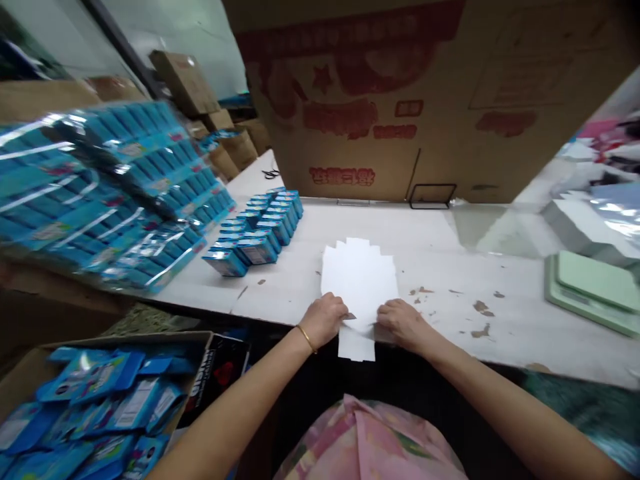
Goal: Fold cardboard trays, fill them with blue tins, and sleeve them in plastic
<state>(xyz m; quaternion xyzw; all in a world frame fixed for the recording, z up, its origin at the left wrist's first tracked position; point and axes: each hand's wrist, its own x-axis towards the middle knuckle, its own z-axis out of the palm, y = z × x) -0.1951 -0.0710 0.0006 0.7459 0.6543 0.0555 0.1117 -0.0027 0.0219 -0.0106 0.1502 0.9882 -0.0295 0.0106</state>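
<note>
A white die-cut card sheet point(359, 277) with notched edges lies on the white worktable point(280, 300), its narrow lower flap hanging past the front edge. My left hand point(325, 317), with a gold bangle at the wrist, is closed on the sheet's left side near the fold. On the opposite side my right hand point(400, 323) grips the sheet's edge with curled fingers. The fingertips of both hands are partly hidden. Left of the sheet, several small blue boxes point(260, 248) stand in rows on the table.
A large cardboard carton point(370, 153) rises behind the table. Wrapped stacks of blue boxes point(115, 173) stand at left. Below them, an open carton point(207, 340) holds flattened blue boxes point(100, 380). At right are a green scale point(595, 287) and stacked white card point(580, 227). Scissors point(271, 174) lie farther back.
</note>
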